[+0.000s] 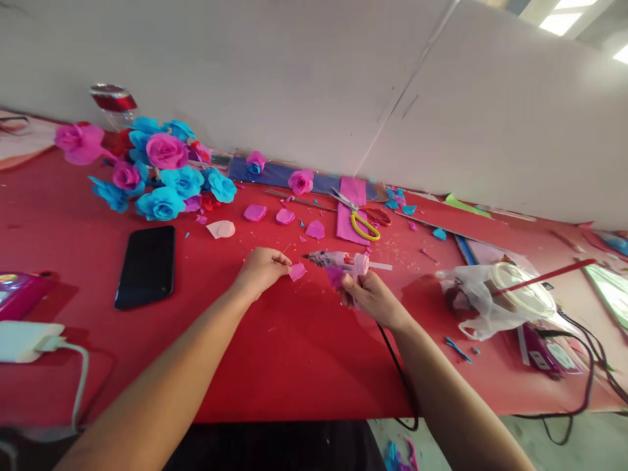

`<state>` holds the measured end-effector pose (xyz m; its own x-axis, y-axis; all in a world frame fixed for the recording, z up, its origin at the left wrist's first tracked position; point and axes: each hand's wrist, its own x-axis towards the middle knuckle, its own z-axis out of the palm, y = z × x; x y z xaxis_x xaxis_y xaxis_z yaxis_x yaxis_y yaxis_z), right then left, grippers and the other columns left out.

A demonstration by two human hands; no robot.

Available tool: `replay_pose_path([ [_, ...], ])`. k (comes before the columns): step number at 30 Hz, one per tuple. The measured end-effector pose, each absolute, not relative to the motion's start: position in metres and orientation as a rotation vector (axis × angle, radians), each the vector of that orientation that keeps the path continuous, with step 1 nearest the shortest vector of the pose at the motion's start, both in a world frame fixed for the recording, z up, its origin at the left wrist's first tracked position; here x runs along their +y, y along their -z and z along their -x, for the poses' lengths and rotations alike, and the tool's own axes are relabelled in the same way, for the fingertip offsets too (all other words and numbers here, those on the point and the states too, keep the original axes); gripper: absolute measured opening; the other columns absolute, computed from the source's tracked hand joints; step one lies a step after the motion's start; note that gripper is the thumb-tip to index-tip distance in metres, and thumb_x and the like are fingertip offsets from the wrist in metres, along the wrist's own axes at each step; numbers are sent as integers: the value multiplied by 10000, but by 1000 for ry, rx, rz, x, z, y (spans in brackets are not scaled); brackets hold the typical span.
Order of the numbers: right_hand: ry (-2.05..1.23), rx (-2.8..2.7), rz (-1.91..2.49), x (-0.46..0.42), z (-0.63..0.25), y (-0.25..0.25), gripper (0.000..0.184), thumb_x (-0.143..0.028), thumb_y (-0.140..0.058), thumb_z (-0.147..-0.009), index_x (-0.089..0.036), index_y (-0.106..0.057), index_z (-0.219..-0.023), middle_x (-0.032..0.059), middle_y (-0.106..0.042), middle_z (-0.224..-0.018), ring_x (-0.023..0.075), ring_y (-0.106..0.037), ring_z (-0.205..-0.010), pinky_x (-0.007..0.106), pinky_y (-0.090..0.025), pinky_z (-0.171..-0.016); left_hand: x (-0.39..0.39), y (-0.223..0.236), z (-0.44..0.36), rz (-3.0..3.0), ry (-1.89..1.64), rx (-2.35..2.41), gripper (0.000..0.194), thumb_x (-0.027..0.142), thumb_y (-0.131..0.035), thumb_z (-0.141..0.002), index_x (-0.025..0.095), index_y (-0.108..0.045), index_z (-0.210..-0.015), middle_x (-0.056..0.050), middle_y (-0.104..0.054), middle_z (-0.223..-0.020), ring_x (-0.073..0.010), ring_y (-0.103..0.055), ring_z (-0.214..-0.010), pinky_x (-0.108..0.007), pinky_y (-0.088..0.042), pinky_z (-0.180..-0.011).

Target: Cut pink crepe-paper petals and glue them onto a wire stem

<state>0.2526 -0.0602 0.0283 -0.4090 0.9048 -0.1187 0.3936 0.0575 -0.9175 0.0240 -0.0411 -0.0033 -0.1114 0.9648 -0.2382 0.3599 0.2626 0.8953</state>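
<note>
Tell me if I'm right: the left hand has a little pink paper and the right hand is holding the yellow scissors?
Not quite: the head view shows the right hand holding a glue gun, while the yellow scissors lie untouched. The left hand does have a little pink paper.

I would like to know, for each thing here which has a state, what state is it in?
Phone: flat, screen dark
Glue gun: in right hand, stick protruding behind
Left hand: fingers pinching pink petal
White block: cable plugged in
Paper roses: bunched, petals spread
Plastic bag: crumpled
Yellow-handled scissors: lying across pink paper
</note>
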Motion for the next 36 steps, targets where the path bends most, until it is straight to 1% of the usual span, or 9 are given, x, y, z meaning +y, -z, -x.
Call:
replay_pose_path([
  [3,-1340,-1917,1284,-63,-259,-22,608,-776,-406,-770,-197,-450,-591,-14,-471,-481,88,-427,-425,229,-337,-427,-41,4,-22,-1256,-845,1650,89,223,-689,-592,185,-722,-666,-41,-710,-688,-190,-620,-708,-272,-406,-637],
  [11,-1386,-1975,1233,-61,-257,-17,479,-639,-417,-875,-189,-475,-721,-57,-418,-482,74,-376,-418,209,-283,-404,-43,3,-20,-1359,-801,1642,120,275,-660,-634,199,-721,-703,-38,-724,-731,-186,-636,-726,-285,-436,-695],
  [18,-1317,-2014,1237,-63,-254,-16,452,-585,-430,-898,-199,-431,-663,-59,-401,-473,72,-361,-429,214,-259,-415,-44,0,-23,-1333,-776,1657,114,277,-671,-626,201,-715,-699,-38,-724,-726,-187,-639,-721,-286,-434,-679],
  [24,-1352,-1985,1263,-63,-253,-16,461,-595,-446,-883,-195,-458,-655,-61,-405,-451,69,-358,-410,213,-266,-409,-45,0,-23,-1333,-769,1667,129,296,-675,-626,199,-718,-700,-36,-720,-704,-189,-635,-704,-291,-431,-674],
  [28,-1537,-1785,1322,-64,-251,-17,546,-680,-456,-825,-186,-465,-593,-42,-430,-433,63,-356,-379,208,-254,-379,-44,2,-21,-1320,-772,1657,138,304,-674,-623,201,-719,-702,-39,-723,-722,-195,-636,-721,-291,-435,-683],
  [31,-1759,-1434,1320,-61,-250,-21,524,-652,-453,-840,-168,-520,-650,-35,-452,-431,63,-351,-358,194,-237,-354,-42,1,-18,-1309,-783,1672,138,312,-683,-612,206,-717,-693,-40,-725,-738,-206,-640,-759,-289,-436,-695],
  [32,-1824,-1282,1284,-58,-251,-23,485,-612,-457,-853,-166,-530,-676,-27,-476,-449,69,-377,-369,189,-260,-358,-41,0,-17,-1301,-782,1686,139,314,-685,-608,209,-715,-693,-39,-725,-740,-208,-640,-768,-288,-436,-697],
  [34,-1938,-974,1160,-53,-254,-28,363,-499,-465,-860,-170,-537,-724,3,-549,-527,94,-466,-434,197,-364,-406,-40,-3,-15,-1275,-772,1721,145,319,-688,-600,213,-713,-696,-35,-725,-749,-212,-639,-785,-286,-434,-703],
  [36,-2013,-729,1012,-47,-260,-32,186,-351,-479,-814,-177,-541,-793,31,-612,-639,133,-553,-540,251,-479,-507,-39,-6,-13,-1246,-763,1740,152,325,-686,-595,213,-707,-696,-32,-724,-763,-214,-639,-801,-284,-433,-715],
])
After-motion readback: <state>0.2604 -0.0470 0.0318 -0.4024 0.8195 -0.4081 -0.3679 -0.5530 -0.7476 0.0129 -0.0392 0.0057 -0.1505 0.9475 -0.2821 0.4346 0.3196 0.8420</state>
